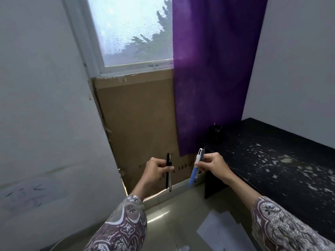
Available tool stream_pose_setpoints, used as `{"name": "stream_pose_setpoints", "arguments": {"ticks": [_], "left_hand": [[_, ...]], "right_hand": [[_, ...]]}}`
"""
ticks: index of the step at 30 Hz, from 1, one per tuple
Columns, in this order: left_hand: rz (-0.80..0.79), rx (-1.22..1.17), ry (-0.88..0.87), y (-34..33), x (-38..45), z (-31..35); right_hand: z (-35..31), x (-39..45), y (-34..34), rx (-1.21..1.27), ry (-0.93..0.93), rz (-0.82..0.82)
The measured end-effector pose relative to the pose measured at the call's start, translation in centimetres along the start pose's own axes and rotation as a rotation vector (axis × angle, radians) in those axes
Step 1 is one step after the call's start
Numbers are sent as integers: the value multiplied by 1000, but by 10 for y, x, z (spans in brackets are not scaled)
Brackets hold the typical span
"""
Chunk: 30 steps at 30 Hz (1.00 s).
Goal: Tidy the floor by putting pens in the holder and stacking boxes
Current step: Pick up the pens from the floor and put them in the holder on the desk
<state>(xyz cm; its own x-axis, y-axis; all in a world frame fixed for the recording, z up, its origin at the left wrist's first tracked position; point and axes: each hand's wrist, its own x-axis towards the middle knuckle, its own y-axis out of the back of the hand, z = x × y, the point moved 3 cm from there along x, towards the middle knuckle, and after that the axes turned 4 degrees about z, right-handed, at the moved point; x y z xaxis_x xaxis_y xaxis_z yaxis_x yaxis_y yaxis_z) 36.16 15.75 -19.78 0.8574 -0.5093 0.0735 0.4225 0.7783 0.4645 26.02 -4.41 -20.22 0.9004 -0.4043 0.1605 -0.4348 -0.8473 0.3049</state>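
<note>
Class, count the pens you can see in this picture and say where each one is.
4, as far as shows: a black pen and a silvery pen in the left hand; a blue-and-white pen and a dark pen in the right hand. More may sit hidden in the dark holder.

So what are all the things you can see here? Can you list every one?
window: one, white frame, wet glass, top middle
curtain: one, purple, hanging right of the window
cardboard: one sheet, brown, leaning on the wall under the window
desk: one, black with pale flecks, right side
holder: one, dark, on the desk's far corner by the curtain
papers: a few, white, on the floor at the bottom
dark pens: two, one black and one paler, in the left hand
blue pens: two, one blue and white, one mostly hidden, in the right hand
left hand: grip on the dark pens
right hand: grip on the blue pens
sleeves: two, patterned brown and white
</note>
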Motion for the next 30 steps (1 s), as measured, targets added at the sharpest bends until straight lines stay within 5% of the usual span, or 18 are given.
{"name": "stream_pose_setpoints", "arguments": {"ticks": [12,30], "left_hand": [[27,-109,-150,-73,122,49],[218,-134,-58,-211,386,93]], "right_hand": [[39,97,97,42,21,209],[117,345,244,-51,46,334]]}}
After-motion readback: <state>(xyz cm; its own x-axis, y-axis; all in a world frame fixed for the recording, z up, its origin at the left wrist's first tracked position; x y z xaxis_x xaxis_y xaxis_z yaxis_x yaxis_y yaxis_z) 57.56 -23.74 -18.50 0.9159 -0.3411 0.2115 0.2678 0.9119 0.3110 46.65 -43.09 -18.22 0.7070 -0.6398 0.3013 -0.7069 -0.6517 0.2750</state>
